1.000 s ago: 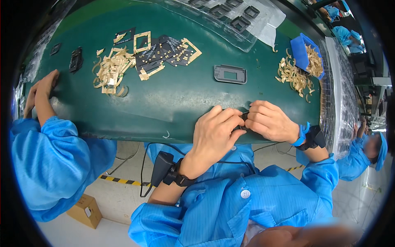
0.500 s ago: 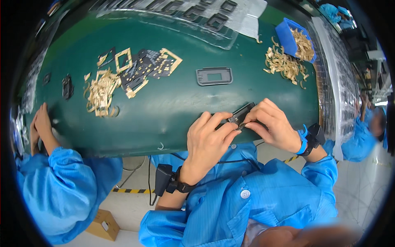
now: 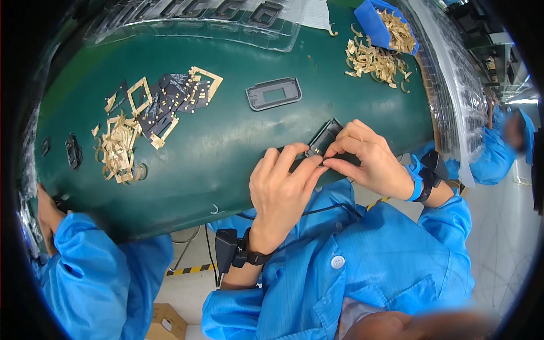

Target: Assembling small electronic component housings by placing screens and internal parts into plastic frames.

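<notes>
Nearest to the body, the left hand (image 3: 281,178) has its fingers and thumb closed on the near end of a dark casing (image 3: 325,137), which is tilted, close to the near edge of the green table (image 3: 226,153). The right hand (image 3: 324,158) brings thumb and forefinger to this same end, almost together; whether they pinch some small piece, I cannot tell. In my judgement, the casing could slip, because only fingertips seem to support it, and near the edge it might drop off. A small part could also sit crooked, since the fingers cover the place of work. Farther lies a grey frame (image 3: 258,100), well apart from the hands. To its left are tan scraps (image 3: 120,150); far right, tan strips (image 3: 374,61) lie beside a blue bin (image 3: 371,24). A loose strip, if carried by a sleeve, could perhaps enter the casing.
</notes>
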{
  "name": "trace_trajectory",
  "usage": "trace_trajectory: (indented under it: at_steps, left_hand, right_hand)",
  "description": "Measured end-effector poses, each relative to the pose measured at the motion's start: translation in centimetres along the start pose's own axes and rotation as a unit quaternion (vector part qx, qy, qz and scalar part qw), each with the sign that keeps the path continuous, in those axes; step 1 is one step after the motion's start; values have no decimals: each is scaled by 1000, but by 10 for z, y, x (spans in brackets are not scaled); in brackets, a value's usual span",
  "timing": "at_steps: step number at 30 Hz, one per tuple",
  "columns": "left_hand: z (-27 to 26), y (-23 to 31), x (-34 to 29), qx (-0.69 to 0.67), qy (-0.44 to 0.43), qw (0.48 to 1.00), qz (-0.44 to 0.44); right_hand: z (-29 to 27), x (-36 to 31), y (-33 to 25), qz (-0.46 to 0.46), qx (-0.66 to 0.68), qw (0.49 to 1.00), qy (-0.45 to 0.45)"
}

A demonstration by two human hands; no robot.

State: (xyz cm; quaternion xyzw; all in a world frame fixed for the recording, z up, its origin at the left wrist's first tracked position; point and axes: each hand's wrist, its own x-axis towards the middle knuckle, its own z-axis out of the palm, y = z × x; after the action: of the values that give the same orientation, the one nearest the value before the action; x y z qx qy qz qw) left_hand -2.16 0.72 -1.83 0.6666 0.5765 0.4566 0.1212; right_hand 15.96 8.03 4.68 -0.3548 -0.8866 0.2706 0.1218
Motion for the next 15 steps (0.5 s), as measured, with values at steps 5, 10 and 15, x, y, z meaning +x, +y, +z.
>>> trace_trajectory:
  at_steps: [5,10,15]
  left_hand:
    - [0,-2,0,-7,-7,1000,-4]
    - [-1,-4,-2,-17,-9,1000,9]
    - [1,-4,-3,-14,3,1000,8]
  right_hand:
    - [4,4,-1,-35,-19,999,3]
    - [7,8,0,-89,-101,991,-3]
    - [3,12,4,-105,-132,985,-32]
